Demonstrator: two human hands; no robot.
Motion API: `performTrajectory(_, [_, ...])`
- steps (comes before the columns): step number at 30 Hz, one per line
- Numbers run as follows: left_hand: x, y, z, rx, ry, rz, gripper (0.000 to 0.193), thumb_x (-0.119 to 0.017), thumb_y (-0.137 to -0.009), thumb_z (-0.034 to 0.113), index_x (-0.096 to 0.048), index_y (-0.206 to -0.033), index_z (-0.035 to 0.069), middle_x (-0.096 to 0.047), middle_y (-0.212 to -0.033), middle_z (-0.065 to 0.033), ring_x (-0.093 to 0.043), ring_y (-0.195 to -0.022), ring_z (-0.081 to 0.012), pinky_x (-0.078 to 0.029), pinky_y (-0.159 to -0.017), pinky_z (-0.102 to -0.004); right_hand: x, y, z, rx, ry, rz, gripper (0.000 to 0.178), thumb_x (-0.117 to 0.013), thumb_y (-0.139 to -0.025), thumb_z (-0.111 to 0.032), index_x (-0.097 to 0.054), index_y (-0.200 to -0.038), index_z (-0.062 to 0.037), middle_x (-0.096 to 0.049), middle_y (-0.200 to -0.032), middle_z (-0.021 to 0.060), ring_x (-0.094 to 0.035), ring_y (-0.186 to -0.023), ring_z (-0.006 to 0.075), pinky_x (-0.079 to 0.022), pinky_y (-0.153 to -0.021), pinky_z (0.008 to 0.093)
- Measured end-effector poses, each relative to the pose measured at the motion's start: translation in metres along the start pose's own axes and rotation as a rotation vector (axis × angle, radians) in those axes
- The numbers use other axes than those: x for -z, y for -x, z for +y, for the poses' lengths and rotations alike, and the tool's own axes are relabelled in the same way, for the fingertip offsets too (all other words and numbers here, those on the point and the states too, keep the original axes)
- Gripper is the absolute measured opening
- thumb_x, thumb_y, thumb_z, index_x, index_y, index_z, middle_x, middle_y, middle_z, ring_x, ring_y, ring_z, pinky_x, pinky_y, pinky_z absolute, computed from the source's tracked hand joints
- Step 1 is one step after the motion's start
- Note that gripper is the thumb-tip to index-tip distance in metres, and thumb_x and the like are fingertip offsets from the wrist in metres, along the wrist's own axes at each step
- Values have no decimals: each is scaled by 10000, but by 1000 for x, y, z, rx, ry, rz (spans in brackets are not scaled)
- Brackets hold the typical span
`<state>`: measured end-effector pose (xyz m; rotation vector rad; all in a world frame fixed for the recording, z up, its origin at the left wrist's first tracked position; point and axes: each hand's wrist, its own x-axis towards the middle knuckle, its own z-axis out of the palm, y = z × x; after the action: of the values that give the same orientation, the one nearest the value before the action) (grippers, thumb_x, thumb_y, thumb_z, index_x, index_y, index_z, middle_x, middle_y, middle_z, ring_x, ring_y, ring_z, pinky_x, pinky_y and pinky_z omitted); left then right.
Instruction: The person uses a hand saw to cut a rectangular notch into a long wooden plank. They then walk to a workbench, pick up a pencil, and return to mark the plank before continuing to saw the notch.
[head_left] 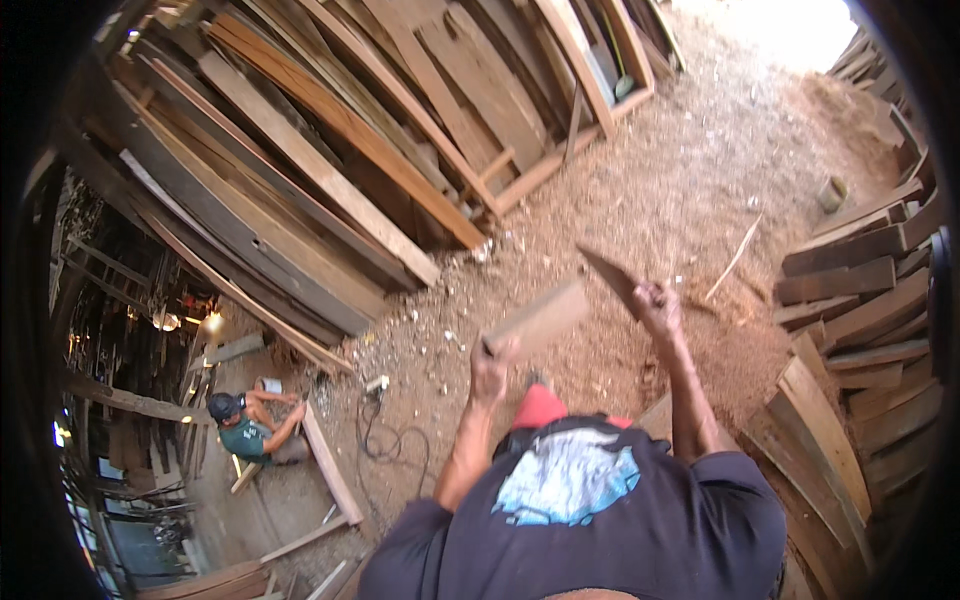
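Observation:
My left hand (490, 370) is closed round the near end of a short, light brown wooden board (545, 318), which is held up off the ground and slightly blurred. My right hand (660, 308) grips a dark brown, flat piece (612, 277) that tapers to a point away from me. Whether it is wood or a blade, I cannot tell. The two pieces are close together in front of me, with a gap between them. Both forearms are raised and bare.
Long planks (330, 150) lean in a rack at the far left. Stacked boards (860, 280) lie along the right. Wood chips cover the ground (640, 190). A cable (385, 435) coils near a co-worker (250, 430) crouched at a wooden frame (333, 465) on the left.

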<state>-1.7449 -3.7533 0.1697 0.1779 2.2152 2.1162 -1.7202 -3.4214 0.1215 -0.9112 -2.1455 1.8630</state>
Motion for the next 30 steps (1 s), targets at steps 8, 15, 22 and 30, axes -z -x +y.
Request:
performTrajectory(8, [-65, -243, -15, 55, 255, -330, 392, -768, -890, 175, -588, -1203, 22, -678, -1127, -72, -623, -1043, -162, -495, -955, -333, 35, -143, 117, 33, 167, 301, 345, -695, -945, -196, -651, -1215, 14, -734, -1066, 123, -668, -989, 189, -526, -860, 327])
performTrajectory(15, [-145, -416, -3, 20, 154, -605, 415, -759, -884, 63, -553, -1242, 24, -671, -1157, -77, -632, -1074, -169, -537, -951, -360, 32, -143, 110, -452, 467, 480, 427, -769, -840, -335, -670, -1068, 12, -709, -1002, 242, -690, -969, 362, -530, -841, 450])
performTrajectory(22, [-272, -556, -52, 15, 222, -669, 370, -744, -880, 7, -578, -1210, 21, -679, -1116, -61, -649, -1049, -156, -527, -932, -315, 68, -234, 166, -714, 536, 532, 346, -709, -821, -380, -804, -981, -89, -758, -973, 206, -739, -931, 337, -572, -845, 426])
performTrajectory(30, [-452, -691, -33, 17, 98, -705, 293, -753, -884, 49, -560, -1104, 29, -633, -1009, -55, -609, -947, -132, -528, -871, -299, 171, -471, 140, -652, 240, 380, 254, -695, -763, -222, -683, -739, 31, -634, -660, 66, -579, -578, 163, -449, -501, 392])
